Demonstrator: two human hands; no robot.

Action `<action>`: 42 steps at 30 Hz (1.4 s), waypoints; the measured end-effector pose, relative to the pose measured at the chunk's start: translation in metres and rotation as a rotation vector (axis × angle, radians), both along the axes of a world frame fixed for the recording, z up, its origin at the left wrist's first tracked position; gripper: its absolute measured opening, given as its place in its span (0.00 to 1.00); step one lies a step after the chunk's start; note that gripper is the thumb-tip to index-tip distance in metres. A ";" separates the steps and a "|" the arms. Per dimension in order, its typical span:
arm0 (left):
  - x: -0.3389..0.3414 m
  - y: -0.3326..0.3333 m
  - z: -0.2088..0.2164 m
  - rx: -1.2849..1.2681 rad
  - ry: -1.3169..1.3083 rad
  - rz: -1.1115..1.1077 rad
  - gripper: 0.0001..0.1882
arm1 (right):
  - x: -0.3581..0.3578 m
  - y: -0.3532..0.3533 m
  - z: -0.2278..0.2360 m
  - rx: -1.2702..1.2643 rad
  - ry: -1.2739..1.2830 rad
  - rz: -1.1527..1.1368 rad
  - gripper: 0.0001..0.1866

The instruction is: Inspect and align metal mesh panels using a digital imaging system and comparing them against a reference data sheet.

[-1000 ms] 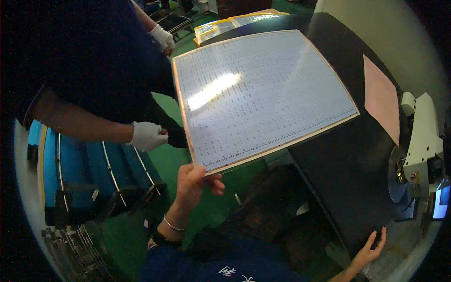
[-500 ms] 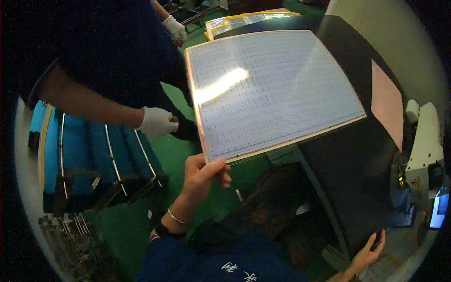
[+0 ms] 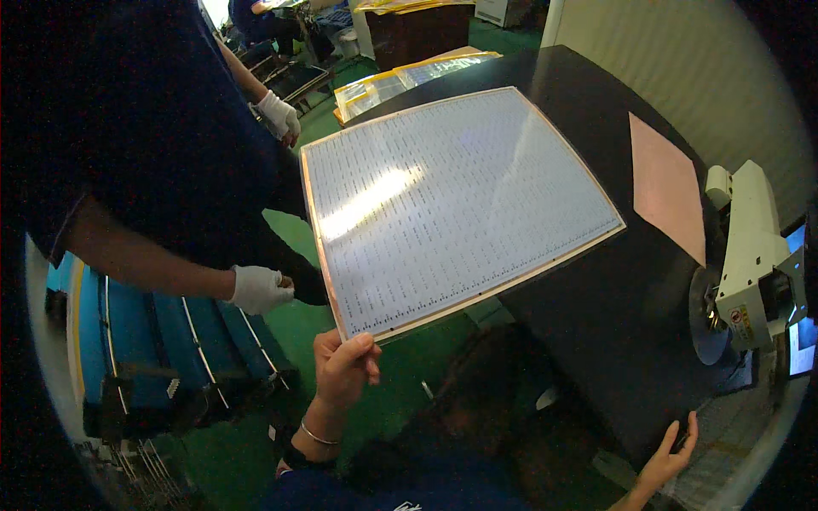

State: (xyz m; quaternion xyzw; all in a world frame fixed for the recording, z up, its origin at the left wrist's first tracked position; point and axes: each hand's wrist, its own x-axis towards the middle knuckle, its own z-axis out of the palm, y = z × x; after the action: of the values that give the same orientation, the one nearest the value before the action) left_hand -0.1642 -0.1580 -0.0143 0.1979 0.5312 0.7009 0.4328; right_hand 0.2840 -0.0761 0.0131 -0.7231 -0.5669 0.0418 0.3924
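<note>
My left hand (image 3: pixel 342 370) pinches the near left corner of a large thin copper-edged panel (image 3: pixel 460 204), thumb on top. The panel's pale, shiny face carries dense rows of tiny marks and a bright light reflection. It is held up tilted, its far right part over a black table (image 3: pixel 588 341). At the lower right, my right hand (image 3: pixel 669 464) lies by the table's near edge. Its thumb and fingers are curved around a small dark thing that I cannot make out.
A co-worker's gloved hand (image 3: pixel 260 289) is close to the panel's left edge. A pink sheet (image 3: pixel 669 183) lies on the table, beside a pale machine arm (image 3: pixel 745 247) and a lit screen (image 3: pixel 801 345). Blue racks with metal rods (image 3: pixel 196 341) stand at left. Yellow-edged packets (image 3: pixel 409 81) lie beyond.
In the picture, the panel and my left hand sit lower and further left, while the table and machine have also shifted left. My right hand stays nearly in place.
</note>
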 end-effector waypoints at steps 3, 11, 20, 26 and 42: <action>-0.008 0.000 -0.003 0.034 -0.040 0.006 0.11 | -0.002 -0.001 0.002 0.010 -0.003 0.015 0.18; -0.025 0.013 0.005 0.076 0.026 0.151 0.08 | -0.006 0.000 0.006 -0.036 -0.054 -0.047 0.19; -0.030 0.037 0.011 -0.009 0.187 0.305 0.13 | 0.003 0.001 0.001 -0.001 -0.025 0.009 0.18; -0.032 0.038 0.006 -0.041 0.196 0.371 0.11 | -0.012 0.000 0.014 -0.084 -0.020 -0.037 0.18; -0.046 0.047 -0.005 0.154 0.140 0.448 0.09 | -0.012 0.001 0.012 -0.041 0.020 -0.012 0.18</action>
State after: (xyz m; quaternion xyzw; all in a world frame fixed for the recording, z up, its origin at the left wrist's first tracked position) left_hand -0.2105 -0.1113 -0.0192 0.1557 0.5354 0.8025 0.2124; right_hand 0.2717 -0.0756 0.0249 -0.7339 -0.5575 0.0583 0.3836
